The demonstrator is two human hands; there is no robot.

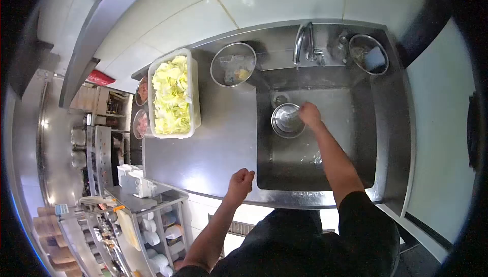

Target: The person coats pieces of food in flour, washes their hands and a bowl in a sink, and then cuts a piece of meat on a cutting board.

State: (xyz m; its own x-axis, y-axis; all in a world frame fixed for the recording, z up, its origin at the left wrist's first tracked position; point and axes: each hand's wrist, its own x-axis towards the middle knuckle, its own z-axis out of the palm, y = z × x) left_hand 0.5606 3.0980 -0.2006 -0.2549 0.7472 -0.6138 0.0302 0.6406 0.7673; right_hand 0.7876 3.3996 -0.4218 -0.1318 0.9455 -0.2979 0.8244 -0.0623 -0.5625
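In the sink, my right hand is closed on the rim of a round metal bowl. The bowl sits toward the left side of the basin, near the drain. What lies inside it is hard to make out, though it looks shiny and wet. Above, a curved faucet points down into the basin, and a thin stream seems to fall from it. My left hand is curled into a loose fist over the front edge of the counter, with nothing visible in it.
A white tub full of chopped cabbage stands on the steel counter. Behind are a metal bowl with plastic-like scraps and, right of the faucet, another bowl. Two bowls of meat sit left of the tub.
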